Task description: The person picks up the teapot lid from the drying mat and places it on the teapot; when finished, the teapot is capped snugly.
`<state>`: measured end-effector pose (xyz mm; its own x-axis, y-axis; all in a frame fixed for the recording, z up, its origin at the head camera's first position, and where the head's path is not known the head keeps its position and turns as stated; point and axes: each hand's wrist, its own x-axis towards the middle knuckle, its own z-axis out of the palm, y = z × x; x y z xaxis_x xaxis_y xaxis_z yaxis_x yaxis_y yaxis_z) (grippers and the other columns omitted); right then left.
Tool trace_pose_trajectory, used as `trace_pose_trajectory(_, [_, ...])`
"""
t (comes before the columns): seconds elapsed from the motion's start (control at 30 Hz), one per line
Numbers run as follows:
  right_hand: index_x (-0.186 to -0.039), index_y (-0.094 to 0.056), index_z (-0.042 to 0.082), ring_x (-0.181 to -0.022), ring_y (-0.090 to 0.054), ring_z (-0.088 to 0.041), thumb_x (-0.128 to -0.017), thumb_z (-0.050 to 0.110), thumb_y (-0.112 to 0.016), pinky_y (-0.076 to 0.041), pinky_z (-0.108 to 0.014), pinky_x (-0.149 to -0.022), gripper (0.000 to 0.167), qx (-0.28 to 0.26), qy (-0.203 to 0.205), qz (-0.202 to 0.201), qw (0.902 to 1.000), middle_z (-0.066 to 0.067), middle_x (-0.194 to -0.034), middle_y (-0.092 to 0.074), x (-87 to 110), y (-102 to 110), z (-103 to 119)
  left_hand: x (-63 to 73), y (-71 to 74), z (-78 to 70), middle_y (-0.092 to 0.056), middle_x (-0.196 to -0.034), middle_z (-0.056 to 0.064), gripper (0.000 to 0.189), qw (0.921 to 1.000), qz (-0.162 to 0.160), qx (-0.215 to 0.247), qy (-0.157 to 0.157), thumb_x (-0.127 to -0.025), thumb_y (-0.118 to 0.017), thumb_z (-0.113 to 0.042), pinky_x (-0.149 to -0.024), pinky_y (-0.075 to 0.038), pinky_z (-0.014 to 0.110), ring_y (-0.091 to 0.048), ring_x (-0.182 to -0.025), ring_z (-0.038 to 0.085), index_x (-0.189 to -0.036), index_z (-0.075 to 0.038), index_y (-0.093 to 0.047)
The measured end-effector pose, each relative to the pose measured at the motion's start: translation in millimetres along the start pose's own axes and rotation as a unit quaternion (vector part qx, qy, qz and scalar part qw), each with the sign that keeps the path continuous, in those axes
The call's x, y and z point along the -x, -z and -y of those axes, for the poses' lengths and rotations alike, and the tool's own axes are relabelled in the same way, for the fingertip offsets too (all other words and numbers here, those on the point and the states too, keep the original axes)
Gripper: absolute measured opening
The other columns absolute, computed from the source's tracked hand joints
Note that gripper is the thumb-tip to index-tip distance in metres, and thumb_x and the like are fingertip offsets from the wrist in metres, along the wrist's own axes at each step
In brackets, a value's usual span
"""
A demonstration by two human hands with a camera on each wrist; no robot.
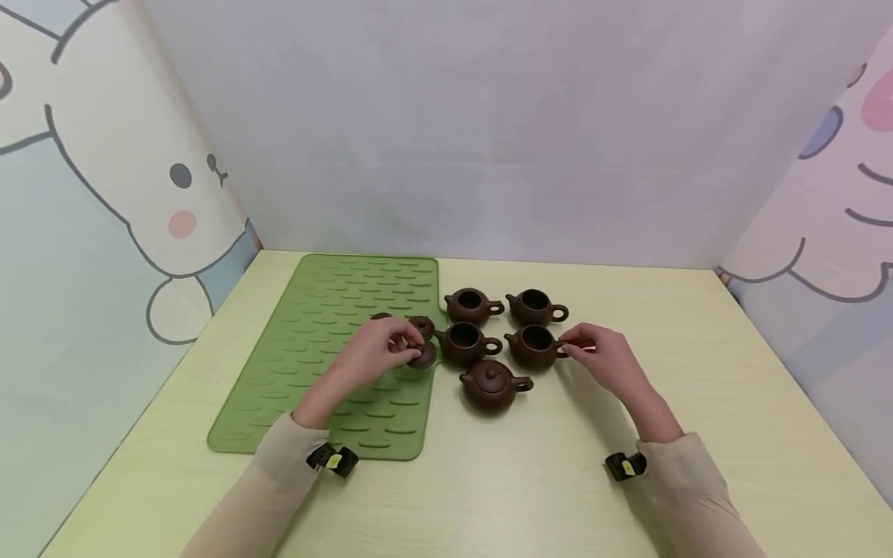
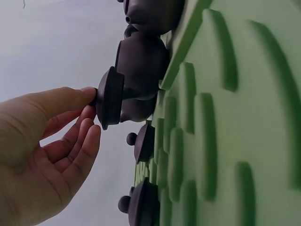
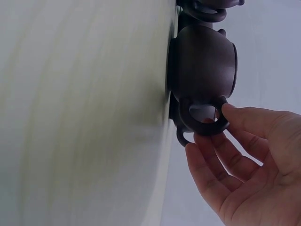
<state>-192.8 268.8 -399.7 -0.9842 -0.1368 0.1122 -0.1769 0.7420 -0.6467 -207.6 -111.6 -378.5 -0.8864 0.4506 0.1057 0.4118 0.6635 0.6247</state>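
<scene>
My left hand (image 1: 373, 353) pinches a dark brown teapot lid (image 2: 111, 99) by its knob, holding it above the green mat's right edge. Two more lids (image 2: 145, 142) lie knob up on the mat beyond it. At the right, the thumb and fingers of my right hand (image 1: 608, 358) pinch the ring handle (image 3: 207, 128) of a small lidless teapot (image 1: 536, 349). Its spout points left, toward another lidless teapot (image 1: 463, 345). Just in front stands a teapot with its lid on (image 1: 490, 387).
Behind these are two more lidless teapots, one at the back left (image 1: 469, 307) and one at the back right (image 1: 534, 307). A ridged green mat (image 1: 321, 310) covers the left part of the pale wooden table (image 1: 530, 480). Walls (image 1: 474, 132) enclose the back and sides.
</scene>
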Motion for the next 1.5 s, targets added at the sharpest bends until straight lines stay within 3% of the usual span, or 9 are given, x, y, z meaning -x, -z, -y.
trace_pose_trajectory(0.5, [-0.104,-0.073,0.005,-0.099,-0.072,-0.033,-0.094,0.008,-0.066,-0.055,-0.031,-0.079,0.012,0.000,-0.003,-0.004,1.0000,-0.013,-0.102,-0.075,-0.5,0,-1,-32.7,-5.9,-28.4,-0.072,-0.095,0.001,0.012,0.9990,0.005,0.011,-0.043,-0.091,-0.073,-0.017,-0.070,-0.054,0.022,-0.063,-0.079,0.008,-0.102,-0.012,-0.073])
trace_pose_trajectory(0.7, [-0.104,-0.073,0.006,-0.099,-0.072,-0.033,-0.094,0.009,-0.067,-0.055,-0.030,-0.078,0.012,-0.001,-0.001,-0.003,1.0000,-0.013,-0.103,-0.075,-0.6,0,-1,-48.1,-13.4,-41.9,-0.072,-0.098,0.001,0.013,0.9983,0.005,0.005,-0.059,-0.091,-0.073,-0.016,-0.072,-0.053,0.022,-0.063,-0.082,0.009,-0.103,-0.013,-0.072])
trace_pose_trajectory(1.2, [-0.105,-0.072,0.005,-0.101,-0.071,-0.035,-0.095,0.008,-0.065,-0.056,-0.037,-0.080,0.013,0.000,-0.004,0.000,1.0000,-0.014,-0.103,-0.075,-0.9,-1,2,-91.1,-35.6,-76.3,-0.071,-0.096,-0.002,0.011,0.9943,0.044,0.006,-0.097,-0.095,-0.069,-0.018,-0.073,-0.052,0.018,-0.063,-0.084,0.008,-0.105,-0.015,-0.072])
trace_pose_trajectory(1.5, [-0.105,-0.073,0.005,-0.102,-0.071,-0.035,-0.095,0.008,-0.066,-0.056,-0.039,-0.082,0.013,-0.003,-0.011,0.001,0.9999,-0.014,-0.104,-0.075,-1.2,-2,2,-108.9,-53.5,-90.3,-0.071,-0.097,-0.002,0.012,0.9931,0.061,-0.007,-0.099,-0.095,-0.070,-0.020,-0.072,-0.052,0.018,-0.064,-0.085,0.008,-0.105,-0.015,-0.072])
